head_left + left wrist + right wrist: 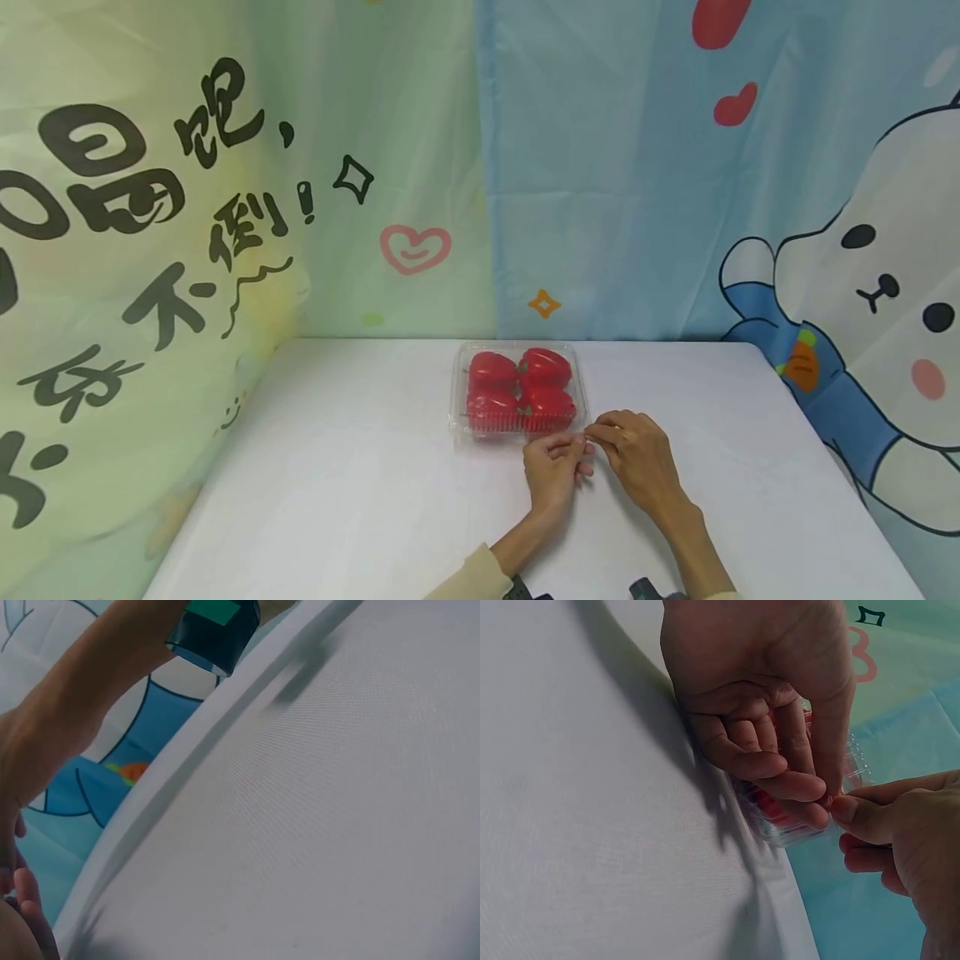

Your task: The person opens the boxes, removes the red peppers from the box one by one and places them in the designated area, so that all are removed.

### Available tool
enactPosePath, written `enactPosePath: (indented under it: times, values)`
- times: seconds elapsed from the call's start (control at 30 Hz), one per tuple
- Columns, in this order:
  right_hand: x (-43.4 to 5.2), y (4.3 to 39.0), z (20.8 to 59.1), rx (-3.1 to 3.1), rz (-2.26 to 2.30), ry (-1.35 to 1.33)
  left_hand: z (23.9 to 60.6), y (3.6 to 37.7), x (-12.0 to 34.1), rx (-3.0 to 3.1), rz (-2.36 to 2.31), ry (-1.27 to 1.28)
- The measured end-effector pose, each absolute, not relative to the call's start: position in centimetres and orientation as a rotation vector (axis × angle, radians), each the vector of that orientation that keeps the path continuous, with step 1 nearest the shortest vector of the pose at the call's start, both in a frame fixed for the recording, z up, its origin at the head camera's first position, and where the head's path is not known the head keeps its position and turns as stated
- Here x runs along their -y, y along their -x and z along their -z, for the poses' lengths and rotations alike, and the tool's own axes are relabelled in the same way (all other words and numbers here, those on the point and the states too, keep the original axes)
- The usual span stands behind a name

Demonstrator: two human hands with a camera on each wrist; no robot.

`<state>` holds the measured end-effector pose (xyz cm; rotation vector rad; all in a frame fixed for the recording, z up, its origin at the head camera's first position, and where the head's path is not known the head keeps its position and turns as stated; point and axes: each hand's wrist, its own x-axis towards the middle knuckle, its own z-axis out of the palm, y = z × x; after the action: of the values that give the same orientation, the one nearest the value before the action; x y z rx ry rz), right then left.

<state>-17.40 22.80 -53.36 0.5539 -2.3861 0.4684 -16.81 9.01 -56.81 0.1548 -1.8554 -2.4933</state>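
Cartoon curtains hung behind a white table (360, 467), one pale green with black writing (135, 233) and one blue with a big white bear (885, 333). On the table sat a clear plastic box (519, 390) with its lid down, and four red peppers (520, 389) were packed inside it, two by two. Both hands met at the box's near right corner, on the side closest to the person. The left hand (553, 467) and the right hand (637, 454) were so close that their fingertips touched. In the right wrist view, the left hand's fingers (780, 761) were curled and pinched the thin edge of the box (832, 814), and the right hand's thumb (870, 814) pressed in against the same spot. So both hands held the box's rim at one small place, with fingers closed on it. From that spot, the rest of the box lay ahead of the hands and off to their left, away from the person. Its long side ran from left to right. Both hands were about as near to the corner as each other. The left wrist view showed only bare table (337, 825) and the other arm (82, 697), so it told nothing about the hold.
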Motion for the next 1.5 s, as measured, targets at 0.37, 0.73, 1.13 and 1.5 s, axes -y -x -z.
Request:
enactPosePath:
  times: [0.37, 0.73, 1.13, 1.5]
  values:
    - [-22.4, 17.6, 53.1, 2.380, -0.501, -0.612, 57.0, 16.9, -9.4, 1.801, 2.499, -0.175]
    - [-21.9, 17.9, 53.1, 2.373, -0.439, -0.615, 57.3, 17.3, -9.6, 1.774, 2.479, -0.179]
    - [-21.8, 18.1, 53.4, 2.324, -0.379, -0.645, 57.4, 17.6, -9.5, 1.727, 2.500, -0.129]
    - [-21.7, 18.1, 53.5, 2.294, -0.398, -0.657, 57.6, 17.8, -9.7, 1.683, 2.504, -0.139]
